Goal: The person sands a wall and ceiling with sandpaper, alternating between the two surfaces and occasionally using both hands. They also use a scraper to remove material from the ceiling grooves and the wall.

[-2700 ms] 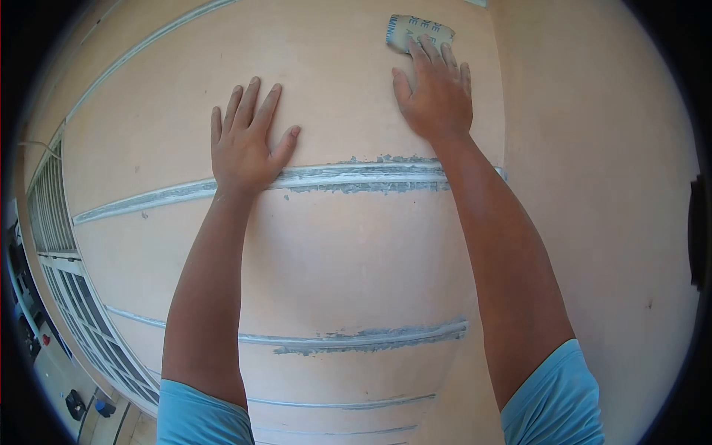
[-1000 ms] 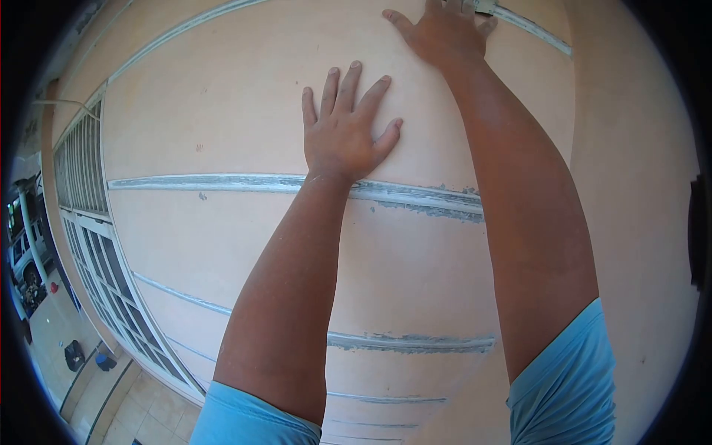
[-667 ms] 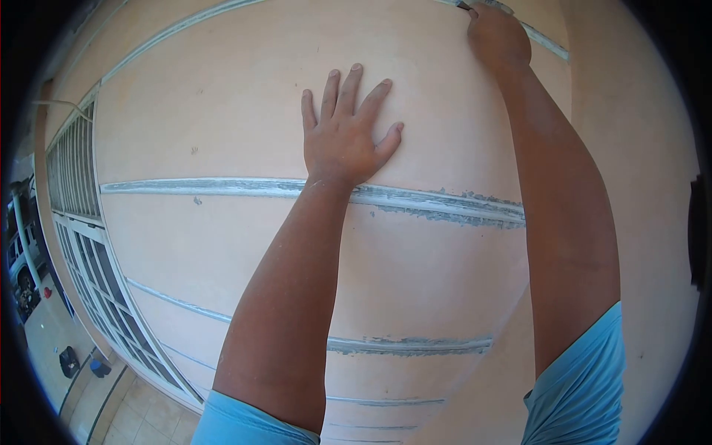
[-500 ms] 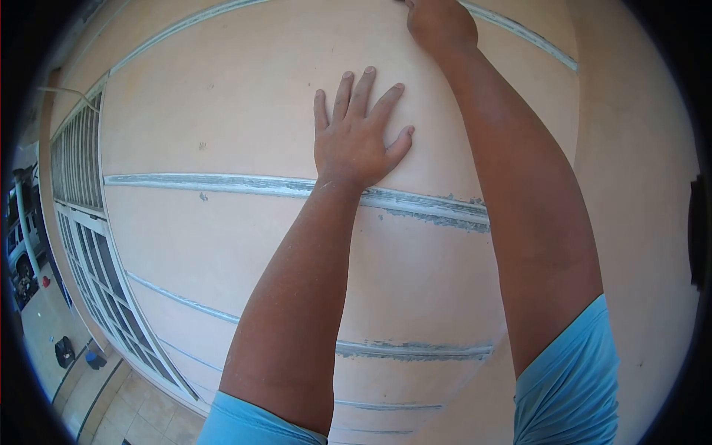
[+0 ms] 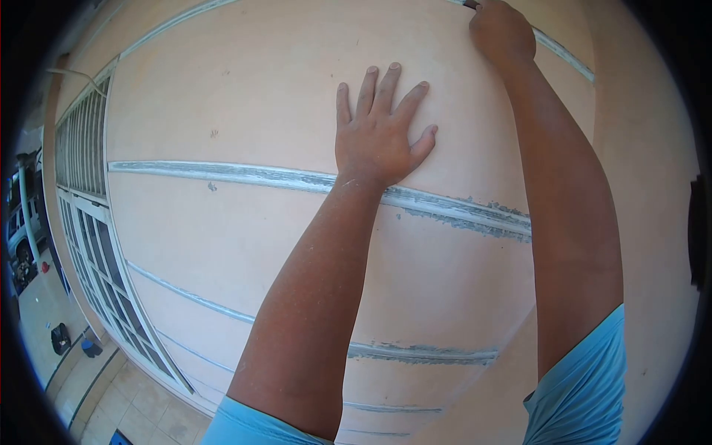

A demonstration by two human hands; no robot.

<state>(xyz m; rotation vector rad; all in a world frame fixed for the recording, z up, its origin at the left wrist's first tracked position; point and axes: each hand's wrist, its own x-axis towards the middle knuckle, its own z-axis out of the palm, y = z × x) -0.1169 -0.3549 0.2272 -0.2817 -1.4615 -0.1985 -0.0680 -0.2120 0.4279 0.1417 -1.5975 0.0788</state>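
Observation:
My left hand (image 5: pixel 377 141) lies flat on the peach wall (image 5: pixel 282 96), fingers spread, just above a horizontal groove (image 5: pixel 297 178) with worn white and grey paint. Higher up, at the right, my right hand (image 5: pixel 504 33) is closed round a small dark tool (image 5: pixel 470 4), of which only a short end shows at the top edge. That end is at the upper groove (image 5: pixel 564 53), which runs behind the hand. The rest of the tool is hidden.
A barred window (image 5: pixel 111 267) with a vent grille (image 5: pixel 83 148) stands at the left. Beyond it are a parked vehicle (image 5: pixel 22 222), a black bag (image 5: pixel 61 339) and a step (image 5: pixel 96 386). More flaking grooves (image 5: pixel 423 354) cross the lower wall.
Both hands appear farther right in the view, my right hand more so and slightly lower. More of the dark tool now shows. My left hand keeps its spread pose on the wall.

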